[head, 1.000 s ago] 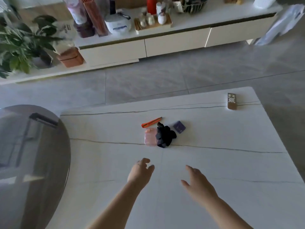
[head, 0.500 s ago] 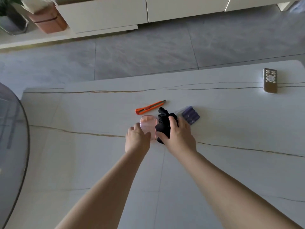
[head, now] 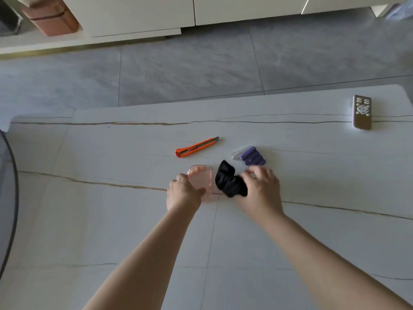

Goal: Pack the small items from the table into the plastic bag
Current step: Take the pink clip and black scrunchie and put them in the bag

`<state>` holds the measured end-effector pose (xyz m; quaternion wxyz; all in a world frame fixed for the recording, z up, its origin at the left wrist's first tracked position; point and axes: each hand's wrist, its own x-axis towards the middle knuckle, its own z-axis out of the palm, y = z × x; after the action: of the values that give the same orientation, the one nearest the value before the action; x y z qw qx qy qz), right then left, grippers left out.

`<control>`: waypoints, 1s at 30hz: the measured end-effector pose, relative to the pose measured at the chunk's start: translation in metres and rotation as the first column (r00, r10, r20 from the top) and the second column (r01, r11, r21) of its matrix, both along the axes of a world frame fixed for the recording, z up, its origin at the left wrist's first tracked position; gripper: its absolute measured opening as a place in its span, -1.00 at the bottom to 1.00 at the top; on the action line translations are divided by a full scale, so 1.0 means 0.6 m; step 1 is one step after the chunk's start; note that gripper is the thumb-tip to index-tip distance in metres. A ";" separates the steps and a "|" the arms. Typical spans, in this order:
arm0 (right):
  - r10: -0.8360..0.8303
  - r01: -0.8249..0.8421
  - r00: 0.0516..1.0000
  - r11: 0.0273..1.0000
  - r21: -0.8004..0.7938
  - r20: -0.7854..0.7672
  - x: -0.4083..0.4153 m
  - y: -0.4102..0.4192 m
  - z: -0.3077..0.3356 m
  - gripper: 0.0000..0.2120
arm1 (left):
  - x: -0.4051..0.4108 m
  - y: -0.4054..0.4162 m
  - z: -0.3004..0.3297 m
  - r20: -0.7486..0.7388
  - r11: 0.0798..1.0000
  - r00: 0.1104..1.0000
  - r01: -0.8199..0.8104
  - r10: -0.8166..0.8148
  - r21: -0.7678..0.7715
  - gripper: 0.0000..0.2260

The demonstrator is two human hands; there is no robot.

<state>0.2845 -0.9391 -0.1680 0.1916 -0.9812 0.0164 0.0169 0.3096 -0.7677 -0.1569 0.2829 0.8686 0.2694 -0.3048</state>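
Observation:
On the white marble table [head: 111, 220] lie a pink translucent case [head: 200, 179], a crumpled black plastic bag [head: 228, 181], an orange utility knife [head: 196, 147] and a pack of purple batteries [head: 252, 157]. My left hand [head: 183, 192] grips the near left side of the pink case. My right hand [head: 261, 186] holds the right end of the black bag, fingers curled over it, just in front of the batteries. The knife lies beyond both hands, untouched.
A grey remote control [head: 361, 111] lies at the table's far right. A dark round glass top [head: 6, 198] borders the left edge. Beyond the table are grey floor tiles, white cabinets [head: 138, 14] and a brown pot [head: 50, 19].
Both hands reached forward from the near table to the items. The left hand closed on the pink case; the right hand shifted right along the black bag toward the batteries.

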 end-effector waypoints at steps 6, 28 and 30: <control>-0.081 0.095 0.933 0.995 0.022 -0.350 0.074 -0.022 -0.009 -0.59 | -0.007 -0.029 -0.001 0.037 0.996 0.996 0.077 -0.079 0.043 -0.47; -0.207 0.395 0.868 0.838 0.377 -0.451 -0.180 -0.083 0.130 -0.70 | -0.161 -0.061 0.119 -0.083 0.860 0.949 -0.312 0.306 -0.403 -0.60; -0.246 0.460 0.844 0.788 0.409 -0.476 -0.218 -0.097 0.181 -0.75 | -0.177 -0.072 0.170 -0.110 0.835 0.952 -0.304 0.287 -0.459 -0.61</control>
<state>0.1537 -0.9975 -0.0593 0.4356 -0.8488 0.2373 0.1828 0.2032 -0.8107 -0.0548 0.5235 0.7162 0.3233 -0.3293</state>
